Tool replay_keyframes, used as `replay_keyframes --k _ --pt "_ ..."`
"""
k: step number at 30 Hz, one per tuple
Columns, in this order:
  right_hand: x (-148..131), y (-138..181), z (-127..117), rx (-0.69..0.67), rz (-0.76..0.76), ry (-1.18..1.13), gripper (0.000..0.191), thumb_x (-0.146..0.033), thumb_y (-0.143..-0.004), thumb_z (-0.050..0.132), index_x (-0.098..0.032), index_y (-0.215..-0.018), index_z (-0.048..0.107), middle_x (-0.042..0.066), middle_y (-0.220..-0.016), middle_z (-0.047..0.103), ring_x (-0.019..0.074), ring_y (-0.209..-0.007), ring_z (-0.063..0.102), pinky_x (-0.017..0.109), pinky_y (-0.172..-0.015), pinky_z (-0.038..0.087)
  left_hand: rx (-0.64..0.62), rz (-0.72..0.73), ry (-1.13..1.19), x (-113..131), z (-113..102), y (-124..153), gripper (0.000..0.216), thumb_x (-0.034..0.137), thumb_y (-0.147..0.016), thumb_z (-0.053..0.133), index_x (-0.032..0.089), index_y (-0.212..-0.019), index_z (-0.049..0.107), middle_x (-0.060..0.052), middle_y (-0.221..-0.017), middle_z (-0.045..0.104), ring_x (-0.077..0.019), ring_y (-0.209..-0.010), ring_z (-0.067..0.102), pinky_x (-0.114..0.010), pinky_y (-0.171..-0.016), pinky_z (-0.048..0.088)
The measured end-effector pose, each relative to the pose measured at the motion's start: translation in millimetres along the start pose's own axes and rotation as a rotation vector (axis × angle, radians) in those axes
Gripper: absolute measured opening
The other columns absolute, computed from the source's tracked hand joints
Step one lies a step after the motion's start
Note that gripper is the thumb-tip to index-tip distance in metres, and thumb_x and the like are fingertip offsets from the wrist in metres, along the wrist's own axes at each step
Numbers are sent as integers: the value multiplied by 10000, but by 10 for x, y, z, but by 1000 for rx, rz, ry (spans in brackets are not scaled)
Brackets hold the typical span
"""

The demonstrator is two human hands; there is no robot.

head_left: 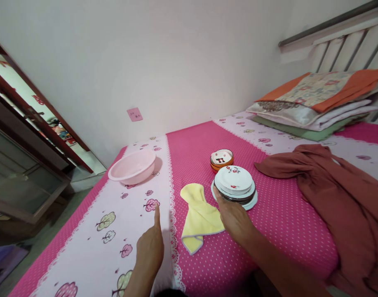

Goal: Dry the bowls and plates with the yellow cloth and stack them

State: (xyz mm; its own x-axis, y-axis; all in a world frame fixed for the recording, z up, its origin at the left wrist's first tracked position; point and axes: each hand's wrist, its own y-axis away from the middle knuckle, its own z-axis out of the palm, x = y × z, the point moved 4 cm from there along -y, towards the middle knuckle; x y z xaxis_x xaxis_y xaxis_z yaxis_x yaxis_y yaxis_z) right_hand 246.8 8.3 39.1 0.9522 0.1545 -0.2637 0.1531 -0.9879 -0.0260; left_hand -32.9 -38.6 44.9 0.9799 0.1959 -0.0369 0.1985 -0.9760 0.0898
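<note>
My left hand (150, 245) hovers over the white printed band of the bedspread, index finger stretched out and the other fingers curled, holding nothing. My right hand (235, 216) is at the near left edge of a stack of plates (235, 179), fingers extended; contact with the plates cannot be made out. The stack has white flowered plates on top, dark-rimmed ones below and a wider pale plate at the bottom. Just behind it are stacked orange bowls (221, 159) with a cartoon print inside. A crumpled yellow cloth (201, 214) lies left of my right hand, partly overlapped by it.
A pink basin (135, 167) stands on the bed's far left near the wall. Reddish-brown clothing (315, 194) lies at the right. Folded bedding and cushions (318, 95) are piled by the headboard. The bed's left edge drops to the floor near a doorway.
</note>
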Motion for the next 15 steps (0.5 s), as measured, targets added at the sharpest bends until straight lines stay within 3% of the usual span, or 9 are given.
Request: replay_keyframes --k 2,4,6,7,9,11,13,15 --pt "49 84 11 -40 -53 -151 571 -89 -931 476 -98 -1500 517 188 -1184 768 302 -1056 736 350 -873 504 5 25 243 45 50 6 739 91 -969 399 128 -1677 189 -119 -869 765 -278 -801 728 -355 -723 460" --pt "156 206 -22 -66 -106 -370 315 -262 -969 517 -133 -1184 707 147 -1076 782 282 -975 731 343 -829 509 -1 77 647 153 89 18 622 267 -996 472 111 -1593 392 -143 -980 766 -280 -874 728 -367 -770 508" --pt "378 323 -130 10 -83 -592 369 -431 -1016 442 -186 -924 702 83 -888 766 247 -840 711 331 -754 506 -51 104 1087 325 101 23 594 449 -961 576 113 -1450 558 -183 -1167 741 -298 -1025 720 -381 -845 551" --pt "544 364 -208 108 -32 -682 432 -498 -1028 397 -201 -897 682 67 -848 752 240 -818 701 329 -743 508 -106 89 1278 436 98 16 607 513 -926 629 120 -1388 605 -199 -1263 714 -313 -1113 702 -392 -892 561" --pt "958 404 -363 383 139 -799 472 -600 -997 425 -208 -960 687 82 -915 765 255 -869 706 342 -779 531 -252 31 1571 715 65 -28 619 559 -886 696 143 -1340 638 -209 -1420 642 -329 -1272 639 -404 -987 552" --pt "1376 355 -434 607 288 -923 488 -604 -978 466 -199 -1127 695 132 -1140 762 287 -1070 703 387 -956 535 -377 -37 1739 1040 0 -130 600 550 -921 673 151 -1367 623 -209 -1517 574 -320 -1351 590 -399 -1046 530" --pt "1720 180 -329 575 451 -1129 518 -552 -983 462 -182 -1289 655 174 -1330 701 303 -1192 679 425 -1012 541 -447 -111 1780 1368 -53 -290 629 555 -974 596 143 -1447 554 -217 -1580 510 -310 -1407 543 -403 -1107 486" --pt "1950 -34 -106 401 671 -1302 555 -542 -1002 427 -186 -1392 595 179 -1473 619 305 -1309 628 461 -1052 536 -493 -148 1755 1679 -65 -480 706 605 -987 547 136 -1511 483 -230 -1622 454 -324 -1477 465 -444 -1177 414"
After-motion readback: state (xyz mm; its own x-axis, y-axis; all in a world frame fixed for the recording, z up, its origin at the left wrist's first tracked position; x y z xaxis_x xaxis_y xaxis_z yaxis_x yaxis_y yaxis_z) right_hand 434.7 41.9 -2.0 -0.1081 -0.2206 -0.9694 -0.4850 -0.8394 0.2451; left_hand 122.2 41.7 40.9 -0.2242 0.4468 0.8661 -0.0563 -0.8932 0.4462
